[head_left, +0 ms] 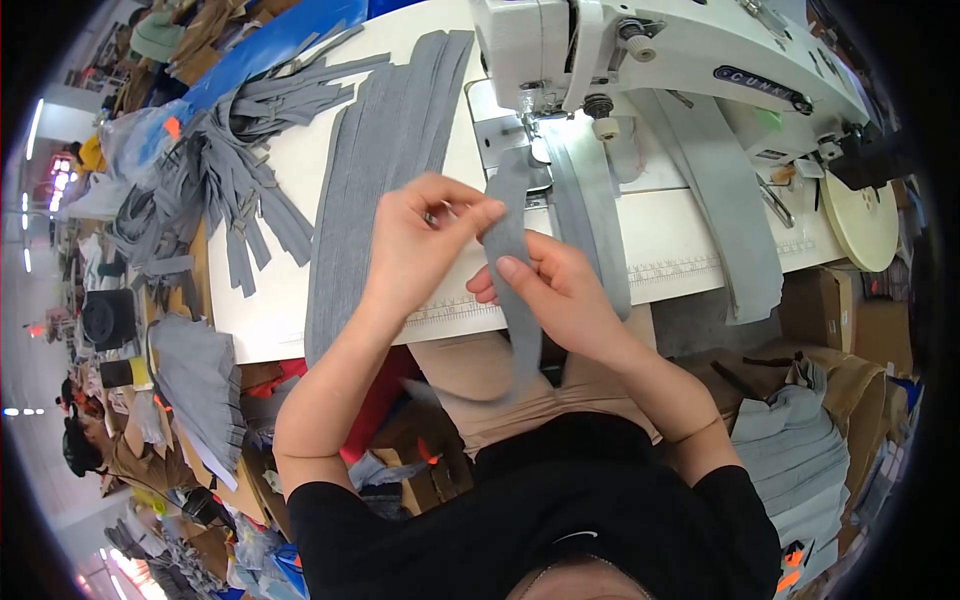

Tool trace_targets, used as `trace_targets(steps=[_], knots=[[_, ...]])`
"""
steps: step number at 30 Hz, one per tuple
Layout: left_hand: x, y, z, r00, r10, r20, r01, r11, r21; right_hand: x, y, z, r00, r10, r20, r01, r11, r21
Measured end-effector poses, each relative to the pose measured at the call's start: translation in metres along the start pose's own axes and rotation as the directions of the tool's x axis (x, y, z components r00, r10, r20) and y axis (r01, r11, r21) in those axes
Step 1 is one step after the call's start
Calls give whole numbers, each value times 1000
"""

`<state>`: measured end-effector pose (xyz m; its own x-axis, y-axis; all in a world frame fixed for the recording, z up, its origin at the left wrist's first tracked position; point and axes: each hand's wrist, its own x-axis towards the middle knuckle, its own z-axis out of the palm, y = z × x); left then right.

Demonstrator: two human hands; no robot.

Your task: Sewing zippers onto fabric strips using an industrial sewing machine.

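Note:
In front of the sewing machine (pixel 680 50), a grey fabric strip (pixel 511 235) hangs between my hands, its lower end dangling over my lap, blurred. My right hand (pixel 560 290) grips it, thumb on top and fingers behind. At the strip's left edge, my left hand (pixel 425 235) is closed in a pinch, thumb against forefinger. Just beyond, the lit needle area (pixel 535 125) has another grey fabric panel (pixel 580 200) lying beside it, running down over the table edge.
Left of my arm lie long grey fabric strips (pixel 385 130) side by side, then a tangled heap of grey strips (pixel 235 150). Right of the machine, a wide grey piece (pixel 715 190) drapes over the white table's ruler edge (pixel 680 268). Scissors-like metal tool (pixel 776 203) and a pale round disc (pixel 862 222) sit farther right.

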<state>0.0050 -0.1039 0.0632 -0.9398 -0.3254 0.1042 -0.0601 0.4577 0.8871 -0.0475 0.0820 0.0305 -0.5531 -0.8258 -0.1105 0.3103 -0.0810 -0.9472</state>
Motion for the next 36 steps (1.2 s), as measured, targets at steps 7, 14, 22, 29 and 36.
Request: trace_targets(steps=[7,14,22,29,36], knots=[[4,-4,13,901,-308,307,427,758,-493,-31,-18,-22,986,155,56,-157,987,37],[5,-7,33,908,-338,247,417,680,-603,-40,-23,-19,903,-322,-285,53,741,-669],[-6,3,49,897,-296,329,442,601,-665,-27,-22,-20,724,-643,-250,47,408,-912],[-10,-11,50,880,-321,351,475,552,-686,-27,-15,-11,812,-411,-414,46,753,-656],[-4,4,51,902,-322,287,429,613,-663,-24,-9,-13,818,-315,-481,163,929,-332]])
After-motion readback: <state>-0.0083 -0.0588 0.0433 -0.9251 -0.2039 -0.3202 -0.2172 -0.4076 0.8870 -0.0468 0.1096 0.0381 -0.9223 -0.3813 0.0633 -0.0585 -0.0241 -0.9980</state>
